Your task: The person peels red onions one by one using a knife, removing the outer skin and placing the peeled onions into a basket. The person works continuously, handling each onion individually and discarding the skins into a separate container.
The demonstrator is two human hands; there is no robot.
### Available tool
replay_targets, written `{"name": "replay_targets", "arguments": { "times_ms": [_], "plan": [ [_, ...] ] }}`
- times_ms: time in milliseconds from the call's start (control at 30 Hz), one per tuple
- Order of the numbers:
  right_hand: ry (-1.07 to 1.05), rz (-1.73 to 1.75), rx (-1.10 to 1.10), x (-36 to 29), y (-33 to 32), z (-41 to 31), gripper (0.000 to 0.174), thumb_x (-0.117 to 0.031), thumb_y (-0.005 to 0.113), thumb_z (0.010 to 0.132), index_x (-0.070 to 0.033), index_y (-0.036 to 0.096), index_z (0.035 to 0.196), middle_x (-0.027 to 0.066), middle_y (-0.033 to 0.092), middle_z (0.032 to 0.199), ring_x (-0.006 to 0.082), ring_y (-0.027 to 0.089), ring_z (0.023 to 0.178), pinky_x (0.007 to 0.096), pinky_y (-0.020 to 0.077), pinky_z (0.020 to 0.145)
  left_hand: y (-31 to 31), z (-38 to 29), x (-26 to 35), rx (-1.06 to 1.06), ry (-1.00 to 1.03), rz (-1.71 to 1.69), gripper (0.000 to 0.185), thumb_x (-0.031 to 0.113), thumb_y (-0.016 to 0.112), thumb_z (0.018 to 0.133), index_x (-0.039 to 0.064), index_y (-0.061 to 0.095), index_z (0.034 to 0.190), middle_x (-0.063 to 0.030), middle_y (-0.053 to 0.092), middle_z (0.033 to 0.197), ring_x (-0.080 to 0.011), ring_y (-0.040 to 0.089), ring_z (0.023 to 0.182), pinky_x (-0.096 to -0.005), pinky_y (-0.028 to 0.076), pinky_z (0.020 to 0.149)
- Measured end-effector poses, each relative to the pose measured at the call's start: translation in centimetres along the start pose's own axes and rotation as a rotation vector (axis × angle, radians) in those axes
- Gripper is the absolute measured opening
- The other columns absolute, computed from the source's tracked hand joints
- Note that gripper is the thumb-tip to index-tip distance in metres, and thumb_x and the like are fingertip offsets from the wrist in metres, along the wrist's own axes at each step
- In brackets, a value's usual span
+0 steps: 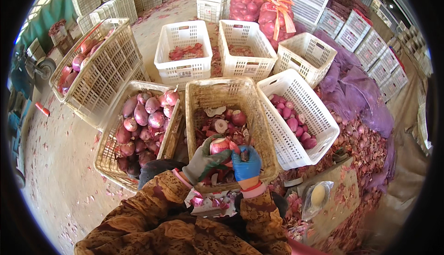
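My left hand [208, 159], in a grey and green work glove, is closed round a red onion [220, 146] over the near end of a stained plastic crate [190, 109]. At the onion's right side, my right hand [246, 163], in a blue glove, grips a small tool with a dark handle end [245, 155] and touches a strip of red skin; a thin blade seems to point up, too blurred to be sure. Below both hands the crate holds onions, loose skins and a cut onion piece [221, 126] showing rings.
Whole red onions [141, 114] fill a crate to the left. Peeled onions [293, 123] lie in a white crate [321, 130] on the right. Further white crates [183, 68] stand beyond. Mesh sacks [275, 19], onion skins [360, 154] and a bagged yellowish item [317, 195] are around.
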State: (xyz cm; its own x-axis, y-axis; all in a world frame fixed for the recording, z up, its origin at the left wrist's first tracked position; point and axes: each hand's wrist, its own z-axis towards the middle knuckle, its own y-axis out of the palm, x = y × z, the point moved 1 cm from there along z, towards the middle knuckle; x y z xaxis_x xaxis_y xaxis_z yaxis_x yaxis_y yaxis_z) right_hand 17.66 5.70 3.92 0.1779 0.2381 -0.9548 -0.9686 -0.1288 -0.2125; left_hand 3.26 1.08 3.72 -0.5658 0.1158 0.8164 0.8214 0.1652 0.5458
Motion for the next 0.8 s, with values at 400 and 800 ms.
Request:
{"name": "replay_targets", "arguments": {
  "times_ms": [400, 800],
  "plan": [
    [0.530, 1.076, -0.014, 1.3, -4.0, 1.9, 0.022, -0.012, 0.066, 0.086, -0.006, 0.062, 0.107, 0.0125, 0.065, 0.102, 0.0257, 0.065, 0.084, 0.0413, 0.0566, 0.065, -1.8, -0.5, 1.4, -0.441, -0.218, -0.518, 0.074, 0.023, 0.069, 0.078, 0.002, 0.035, 0.140, -0.0191, 0.061, 0.119, -0.0337, 0.066, 0.093, -0.0388, 0.055, 0.073],
    [0.370, 1.150, -0.260, 0.1, -3.1, 0.9, 0.028, -0.011, 0.071, 0.081, -0.002, 0.062, 0.106, 0.0065, 0.063, 0.094, 0.0194, 0.064, 0.076, 0.0357, 0.0535, 0.054, 0.3, -0.6, 1.4, -0.181, -0.145, -0.184, 0.064, 0.027, 0.065, 0.085, 0.005, 0.038, 0.139, -0.0137, 0.060, 0.122, -0.0305, 0.064, 0.101, -0.0426, 0.058, 0.077]
  ]
}}
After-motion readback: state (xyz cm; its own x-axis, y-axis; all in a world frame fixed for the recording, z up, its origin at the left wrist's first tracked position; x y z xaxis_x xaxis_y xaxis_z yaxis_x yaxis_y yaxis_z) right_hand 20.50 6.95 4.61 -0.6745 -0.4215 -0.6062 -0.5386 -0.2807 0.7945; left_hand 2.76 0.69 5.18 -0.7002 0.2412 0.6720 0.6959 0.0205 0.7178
